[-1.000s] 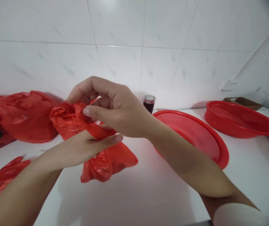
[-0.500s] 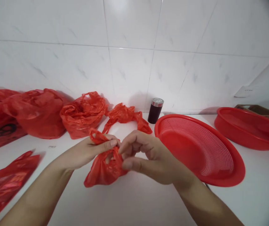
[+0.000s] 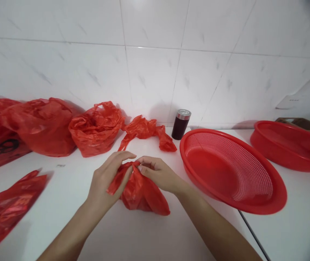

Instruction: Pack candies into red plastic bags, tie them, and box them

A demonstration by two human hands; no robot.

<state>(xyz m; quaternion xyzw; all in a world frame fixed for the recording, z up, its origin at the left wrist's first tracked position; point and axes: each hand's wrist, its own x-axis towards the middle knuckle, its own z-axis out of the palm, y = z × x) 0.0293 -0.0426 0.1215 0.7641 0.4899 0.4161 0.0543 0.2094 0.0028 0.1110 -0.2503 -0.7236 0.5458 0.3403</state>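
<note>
A small red plastic bag (image 3: 144,194) sits on the white table in front of me, its top gathered into a narrow neck. My right hand (image 3: 160,174) pinches that neck between thumb and fingers. Curled around the bag's left side is my left hand (image 3: 103,181), with loose red plastic caught between its thumb and fingers. What the bag contains is hidden. Just behind my hands lies another crumpled red bag (image 3: 144,127) with its handles trailing.
Fuller red bags (image 3: 96,132) line the tiled wall at the left. Another red bag (image 3: 11,208) lies front left. A dark canister (image 3: 180,127) with a silver lid stands at the back. To the right are a red colander (image 3: 278,203) and a red basin (image 3: 274,152).
The bag has turned, its body now bulging to the right and its neck drawn together. My left hand has rotated more upright, and my right hand has drawn in closer on the neck.
</note>
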